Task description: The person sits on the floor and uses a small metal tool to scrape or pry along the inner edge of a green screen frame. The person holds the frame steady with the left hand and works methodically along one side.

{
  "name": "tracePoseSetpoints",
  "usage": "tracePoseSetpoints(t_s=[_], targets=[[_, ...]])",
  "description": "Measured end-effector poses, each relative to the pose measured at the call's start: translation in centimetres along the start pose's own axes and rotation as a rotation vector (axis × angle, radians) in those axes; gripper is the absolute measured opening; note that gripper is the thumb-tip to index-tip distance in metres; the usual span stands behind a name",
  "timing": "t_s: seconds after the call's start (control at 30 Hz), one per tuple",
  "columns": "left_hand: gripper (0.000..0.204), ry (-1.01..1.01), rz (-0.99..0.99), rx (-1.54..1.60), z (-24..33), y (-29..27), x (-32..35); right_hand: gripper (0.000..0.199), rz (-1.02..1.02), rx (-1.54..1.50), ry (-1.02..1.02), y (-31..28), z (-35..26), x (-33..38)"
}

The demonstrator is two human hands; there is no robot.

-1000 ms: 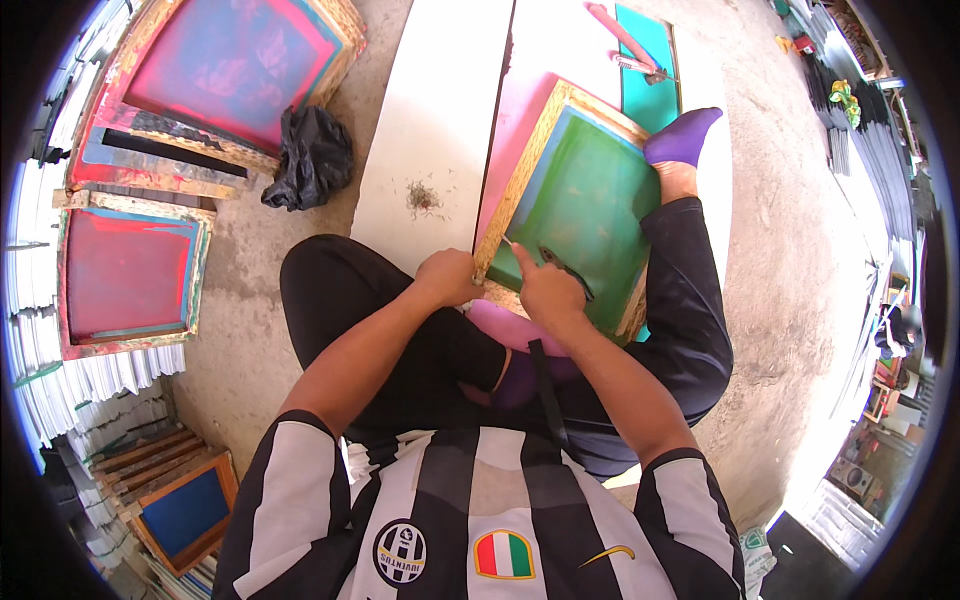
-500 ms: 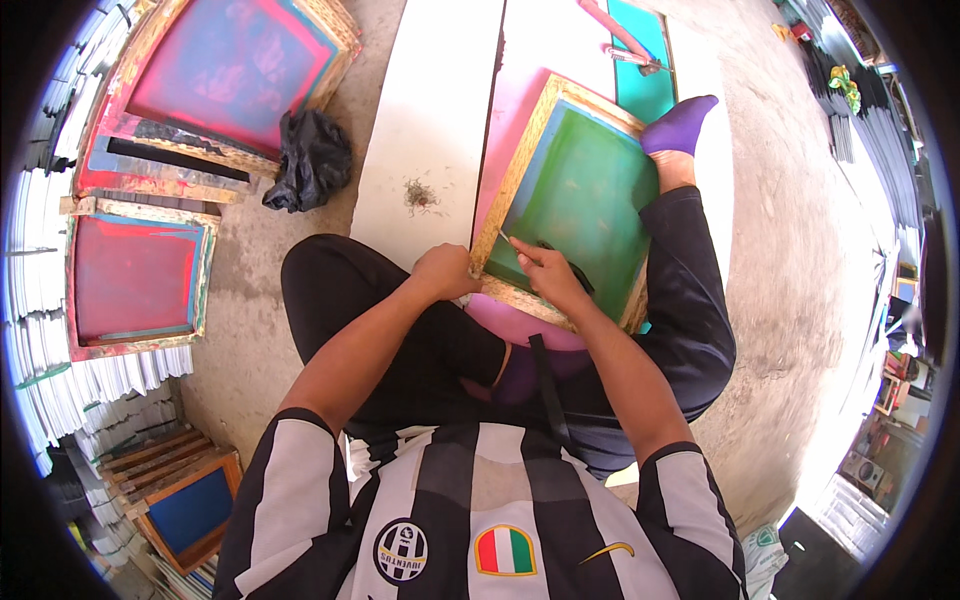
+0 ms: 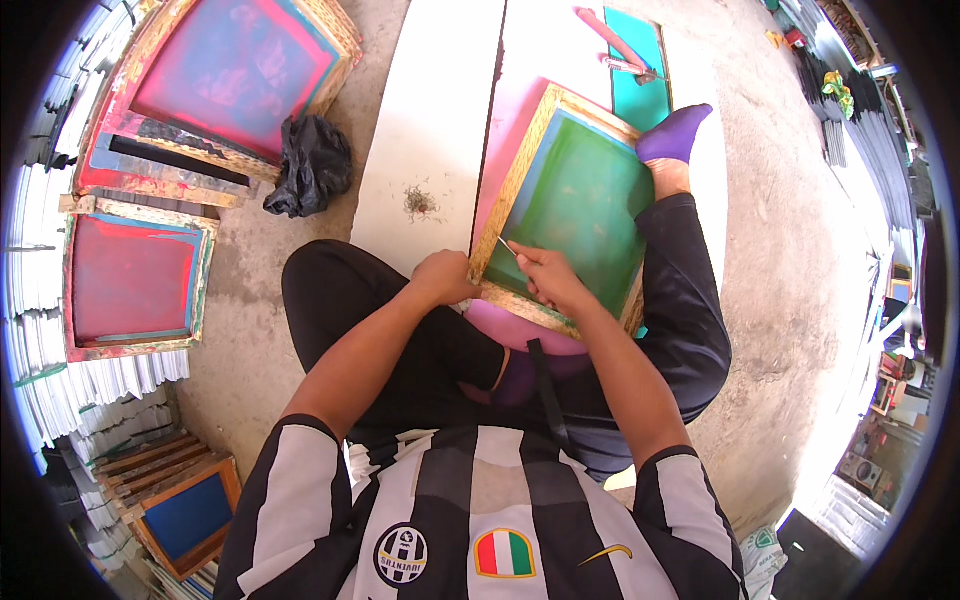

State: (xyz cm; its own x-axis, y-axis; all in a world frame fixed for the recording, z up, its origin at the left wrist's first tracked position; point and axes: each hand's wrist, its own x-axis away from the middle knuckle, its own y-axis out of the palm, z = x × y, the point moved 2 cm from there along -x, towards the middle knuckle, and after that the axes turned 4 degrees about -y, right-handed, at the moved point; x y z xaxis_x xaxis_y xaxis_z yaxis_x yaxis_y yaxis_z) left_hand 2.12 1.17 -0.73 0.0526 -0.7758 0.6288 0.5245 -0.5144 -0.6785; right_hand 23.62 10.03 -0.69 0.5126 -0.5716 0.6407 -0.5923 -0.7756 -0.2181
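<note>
A wood-framed printing screen (image 3: 580,215) with green mesh leans across my lap, tilted to the right. My left hand (image 3: 447,277) is closed at its lower left corner, the fingers partly hidden. My right hand (image 3: 552,278) pinches a thin, metal-tipped tool (image 3: 508,247) whose exact kind I cannot make out. The tool's tip is at the inner edge of the frame's left wooden bar. My foot in a purple sock (image 3: 675,135) rests by the frame's upper right corner.
A pink-handled tool (image 3: 612,38) lies on a teal panel (image 3: 640,95) ahead. Small scraps (image 3: 420,203) sit on the white board (image 3: 400,150). At left are a black plastic bag (image 3: 312,165), a large red-blue screen (image 3: 235,75) and a smaller red screen (image 3: 135,275); stacked sheets line that side.
My right hand has shifted slightly, and the tool's tip sits a little lower along the frame's left bar. My left hand stays at the corner.
</note>
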Motion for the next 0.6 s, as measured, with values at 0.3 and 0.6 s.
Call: tracePoseSetpoints(t_s=[0.3, 0.6], targets=[[0.056, 0.005, -0.009, 0.018, 0.1, -0.3, 0.3, 0.040, 0.227, 0.689, -0.261, 1.0, -1.8, 2.5], [0.054, -0.006, -0.012, -0.010, 0.2, -0.3, 0.2, 0.041, 0.243, 0.712, -0.285, 0.7, -1.5, 2.0]])
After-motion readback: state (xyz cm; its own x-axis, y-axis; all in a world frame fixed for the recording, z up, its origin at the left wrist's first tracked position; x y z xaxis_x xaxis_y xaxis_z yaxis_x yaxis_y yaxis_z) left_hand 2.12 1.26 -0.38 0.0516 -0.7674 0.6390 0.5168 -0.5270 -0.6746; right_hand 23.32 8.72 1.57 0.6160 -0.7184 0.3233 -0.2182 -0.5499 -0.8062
